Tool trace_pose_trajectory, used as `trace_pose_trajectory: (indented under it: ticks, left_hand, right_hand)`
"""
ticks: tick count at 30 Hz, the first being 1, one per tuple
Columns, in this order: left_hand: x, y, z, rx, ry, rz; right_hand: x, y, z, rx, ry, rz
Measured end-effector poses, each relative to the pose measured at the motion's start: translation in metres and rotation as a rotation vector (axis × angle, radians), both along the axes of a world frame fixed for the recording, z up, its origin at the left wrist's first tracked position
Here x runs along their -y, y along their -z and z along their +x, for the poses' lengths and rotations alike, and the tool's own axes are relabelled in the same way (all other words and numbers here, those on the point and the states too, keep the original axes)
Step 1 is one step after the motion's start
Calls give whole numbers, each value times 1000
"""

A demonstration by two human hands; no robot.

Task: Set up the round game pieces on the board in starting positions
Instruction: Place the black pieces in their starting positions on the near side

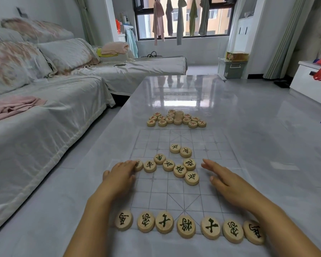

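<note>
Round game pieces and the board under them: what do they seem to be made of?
The round game pieces look like pale wood with a matt finish: light tan faces, thick edges, dark inked or carved characters. The board seems a thin clear plastic sheet with printed grey lines, since the glossy table shows through it.

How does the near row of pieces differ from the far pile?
The near row carries dark characters; the far pile carries red ones. The near row lies in a line along the board at its near edge; the far pile is bunched beyond its far edge. Both are pale round discs.
</note>
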State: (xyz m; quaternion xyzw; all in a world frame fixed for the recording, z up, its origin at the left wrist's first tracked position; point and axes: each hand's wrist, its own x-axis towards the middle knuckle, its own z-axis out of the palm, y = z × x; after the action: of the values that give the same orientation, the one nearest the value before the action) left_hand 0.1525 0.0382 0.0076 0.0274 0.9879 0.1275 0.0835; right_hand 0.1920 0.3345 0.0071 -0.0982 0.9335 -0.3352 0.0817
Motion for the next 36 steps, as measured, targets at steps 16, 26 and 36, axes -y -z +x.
trace_pose_trajectory:
  ticks: [16, 26, 36]
  left_hand:
    - [19, -6, 5, 68, -11, 170]
    - [23, -8, 4, 54, 17, 205]
    - [0, -5, 4, -74, 112, 54]
  right_hand:
    - [-4, -7, -26, 46, 62, -47]
    - [41, -6, -86, -61, -114, 379]
    - [9, 1, -52, -101, -46, 394]
